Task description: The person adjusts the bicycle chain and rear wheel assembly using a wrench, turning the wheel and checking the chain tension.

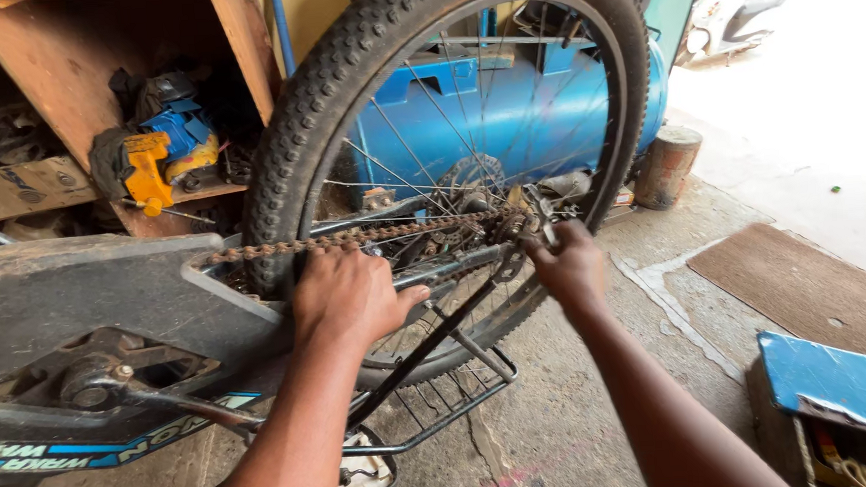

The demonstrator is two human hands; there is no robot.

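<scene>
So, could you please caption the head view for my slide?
Left hand grips the frame tube while right hand works at the rusty brown chain beside the black knobby wheel.

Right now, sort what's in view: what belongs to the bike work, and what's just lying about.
In the work: left hand on the frame by the chain; right hand at the rear sprocket; wheel.

Lying about: blue tank, yellow tool, blue box, mat, can.

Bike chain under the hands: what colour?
Rusty brown bicycle chain, clearest in the head view.
</scene>
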